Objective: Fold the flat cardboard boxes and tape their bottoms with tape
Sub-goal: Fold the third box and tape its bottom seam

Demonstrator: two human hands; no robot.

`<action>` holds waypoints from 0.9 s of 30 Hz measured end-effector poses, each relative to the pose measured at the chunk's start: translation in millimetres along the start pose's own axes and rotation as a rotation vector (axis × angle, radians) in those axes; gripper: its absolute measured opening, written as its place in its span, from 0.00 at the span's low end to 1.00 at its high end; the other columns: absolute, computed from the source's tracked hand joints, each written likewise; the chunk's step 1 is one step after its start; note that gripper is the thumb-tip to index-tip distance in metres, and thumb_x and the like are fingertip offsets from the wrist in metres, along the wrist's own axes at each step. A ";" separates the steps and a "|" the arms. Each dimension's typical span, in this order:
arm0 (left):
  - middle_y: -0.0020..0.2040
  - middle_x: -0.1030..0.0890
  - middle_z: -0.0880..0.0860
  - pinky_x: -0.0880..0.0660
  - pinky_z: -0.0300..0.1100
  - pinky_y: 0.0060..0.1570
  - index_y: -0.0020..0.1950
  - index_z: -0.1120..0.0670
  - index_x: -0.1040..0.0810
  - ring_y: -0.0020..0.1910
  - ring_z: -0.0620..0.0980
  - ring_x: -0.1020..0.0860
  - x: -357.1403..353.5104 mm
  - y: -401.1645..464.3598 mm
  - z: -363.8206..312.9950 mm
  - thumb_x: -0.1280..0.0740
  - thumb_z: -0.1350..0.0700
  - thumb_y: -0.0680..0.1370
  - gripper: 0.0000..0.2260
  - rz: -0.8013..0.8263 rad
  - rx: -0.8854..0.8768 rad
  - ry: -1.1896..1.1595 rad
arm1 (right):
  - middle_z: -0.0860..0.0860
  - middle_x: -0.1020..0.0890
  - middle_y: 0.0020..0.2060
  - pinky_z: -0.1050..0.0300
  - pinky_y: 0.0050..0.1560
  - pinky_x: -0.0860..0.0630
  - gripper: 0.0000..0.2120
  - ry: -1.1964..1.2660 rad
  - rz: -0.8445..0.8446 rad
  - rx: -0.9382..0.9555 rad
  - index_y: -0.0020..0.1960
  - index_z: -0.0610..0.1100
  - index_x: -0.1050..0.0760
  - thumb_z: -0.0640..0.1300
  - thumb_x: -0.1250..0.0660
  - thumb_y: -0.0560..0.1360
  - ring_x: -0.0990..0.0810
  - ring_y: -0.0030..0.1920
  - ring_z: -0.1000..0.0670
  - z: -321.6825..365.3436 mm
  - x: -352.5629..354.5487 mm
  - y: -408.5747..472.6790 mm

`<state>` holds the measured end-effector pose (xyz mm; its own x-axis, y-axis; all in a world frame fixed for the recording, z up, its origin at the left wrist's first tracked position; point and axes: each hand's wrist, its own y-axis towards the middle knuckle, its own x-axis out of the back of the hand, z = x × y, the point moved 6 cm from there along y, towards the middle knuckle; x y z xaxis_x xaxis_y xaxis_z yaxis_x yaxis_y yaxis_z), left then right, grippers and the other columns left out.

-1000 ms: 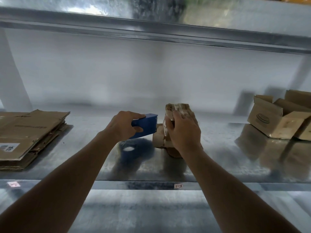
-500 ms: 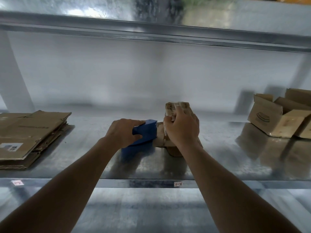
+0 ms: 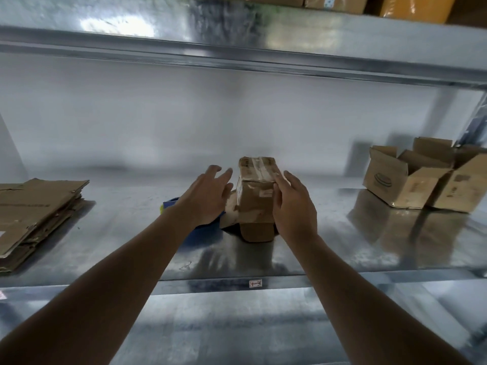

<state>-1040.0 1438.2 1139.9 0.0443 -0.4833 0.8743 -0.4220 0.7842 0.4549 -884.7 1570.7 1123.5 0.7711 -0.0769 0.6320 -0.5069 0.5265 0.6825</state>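
A: What are the fingers doing?

B: On my left hand (image 3: 208, 196) they are straight and spread, holding nothing, just left of the small box (image 3: 257, 198). My right hand (image 3: 293, 206) lies with straight fingers flat against the box's right side.

A: And the box?

B: It stands mid-shelf on the metal shelf (image 3: 316, 248), taped bottom up, flaps splayed beneath. The blue tape dispenser (image 3: 171, 204) sits under my left wrist, mostly hidden.

A: Further out?

B: Flat cardboard stack (image 3: 34, 214) far left; folded open boxes (image 3: 427, 177) far right.
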 end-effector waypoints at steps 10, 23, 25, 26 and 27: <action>0.64 0.29 0.54 0.19 0.53 0.45 0.70 0.54 0.22 0.41 0.54 0.20 -7.4 6.2 -24.3 0.36 0.54 0.85 0.14 -0.120 -0.052 -0.053 | 0.50 0.17 0.64 0.65 0.66 0.28 0.19 0.275 -0.066 -0.075 0.71 0.45 0.21 0.33 0.37 0.83 0.18 0.64 0.50 -27.8 7.6 0.4; 0.52 0.17 0.57 0.30 0.41 0.48 0.65 0.51 0.16 0.49 0.56 0.20 -6.2 9.7 -35.9 0.32 0.60 0.82 0.13 -0.208 0.007 -0.141 | 0.46 0.19 0.54 0.84 0.48 0.35 0.16 0.232 -0.027 -0.006 0.72 0.39 0.23 0.36 0.38 0.85 0.24 0.50 0.56 -38.7 0.5 2.0; 0.51 0.15 0.55 0.30 0.41 0.47 0.65 0.49 0.15 0.48 0.55 0.20 -6.7 10.1 -37.9 0.33 0.59 0.83 0.13 -0.185 0.017 -0.098 | 0.45 0.16 0.57 0.85 0.50 0.36 0.15 0.282 -0.047 -0.014 0.70 0.39 0.22 0.40 0.36 0.85 0.19 0.53 0.51 -40.9 -0.7 0.3; 0.51 0.15 0.55 0.30 0.40 0.47 0.65 0.49 0.16 0.49 0.54 0.19 -7.2 10.5 -38.7 0.34 0.58 0.84 0.12 -0.177 0.028 -0.084 | 0.44 0.16 0.57 0.84 0.51 0.37 0.15 0.302 -0.055 -0.019 0.69 0.39 0.21 0.41 0.34 0.84 0.17 0.54 0.49 -42.5 -0.9 0.7; 0.52 0.14 0.54 0.30 0.40 0.48 0.65 0.49 0.16 0.49 0.54 0.19 -8.0 10.5 -38.8 0.34 0.57 0.84 0.13 -0.173 0.038 -0.074 | 0.44 0.15 0.56 0.83 0.52 0.37 0.14 0.315 -0.060 -0.023 0.68 0.39 0.20 0.41 0.33 0.84 0.16 0.55 0.48 -43.3 -0.4 1.7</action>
<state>-1009.6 1465.5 1144.3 0.0532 -0.6380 0.7682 -0.4475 0.6725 0.5895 -869.2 1608.3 1108.5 0.8826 0.1558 0.4435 -0.4507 0.5482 0.7045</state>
